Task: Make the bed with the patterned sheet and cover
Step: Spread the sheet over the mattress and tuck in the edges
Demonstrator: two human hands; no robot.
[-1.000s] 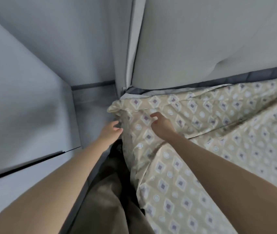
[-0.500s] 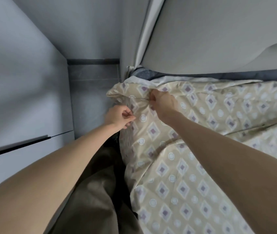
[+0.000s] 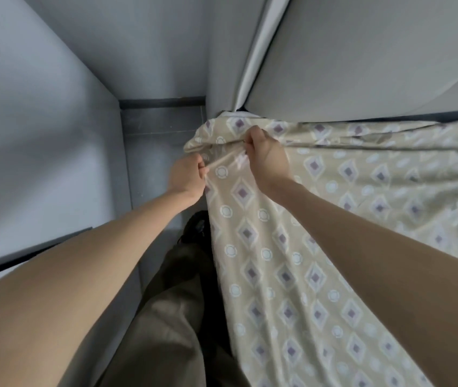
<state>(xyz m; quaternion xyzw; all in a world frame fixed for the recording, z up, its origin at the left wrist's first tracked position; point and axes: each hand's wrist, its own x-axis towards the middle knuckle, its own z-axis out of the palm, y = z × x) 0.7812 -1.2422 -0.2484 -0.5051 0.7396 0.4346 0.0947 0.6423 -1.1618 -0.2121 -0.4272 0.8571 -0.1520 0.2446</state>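
Note:
A beige patterned sheet (image 3: 283,263) with purple diamonds and white rings covers the bed from the centre to the right edge. Its corner is bunched at the head of the bed, just under the grey headboard (image 3: 361,60). My left hand (image 3: 187,177) pinches the sheet's edge at the bed's side. My right hand (image 3: 266,156) grips a fold of the same corner a little higher, close to the headboard. The cloth is stretched taut between the two hands. The mattress under the sheet is hidden.
A grey wall or cabinet (image 3: 40,141) stands close on the left, leaving a narrow strip of grey tiled floor (image 3: 155,152) beside the bed. My trouser leg (image 3: 166,317) and a dark shoe (image 3: 194,227) fill that gap.
Both hands have closed on the sheet's corner and drawn it up toward the headboard. The left hand, open a second ago, now pinches the edge.

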